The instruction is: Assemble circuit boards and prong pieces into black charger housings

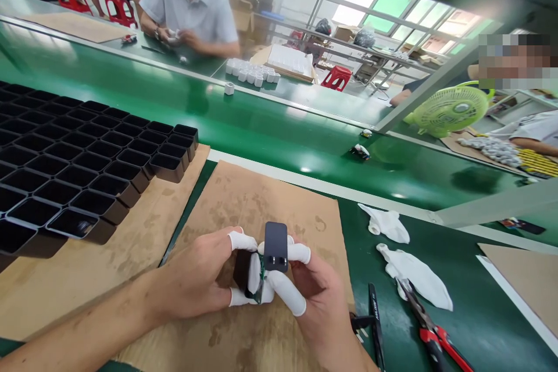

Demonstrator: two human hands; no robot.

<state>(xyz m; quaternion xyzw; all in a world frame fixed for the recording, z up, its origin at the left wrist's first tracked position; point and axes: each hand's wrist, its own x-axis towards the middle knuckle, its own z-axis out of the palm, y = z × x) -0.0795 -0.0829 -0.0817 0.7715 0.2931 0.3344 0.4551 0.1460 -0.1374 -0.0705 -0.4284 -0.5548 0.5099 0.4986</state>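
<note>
Forearms reach in from the bottom edge, the left hand (196,276) and right hand (320,293) meeting above a cardboard sheet (311,206). White-cotted left fingers (243,240) pinch a small black housing (241,267); right fingers (291,293) grip a black two-pin plug cover (276,241) beside it. Between the fingertips, a green circuit board (261,270) shows at the housing's opening. Right of the right fingers lie a slim black tool (375,322), red-handled pliers (429,331) and two crumpled white pieces (421,276) (386,224), material unclear. Rows of open black cases (168,168) stand left of and beyond the left fingers. Farther beyond both, across a green belt (261,128), a seated person (196,17) handles something white.
</note>
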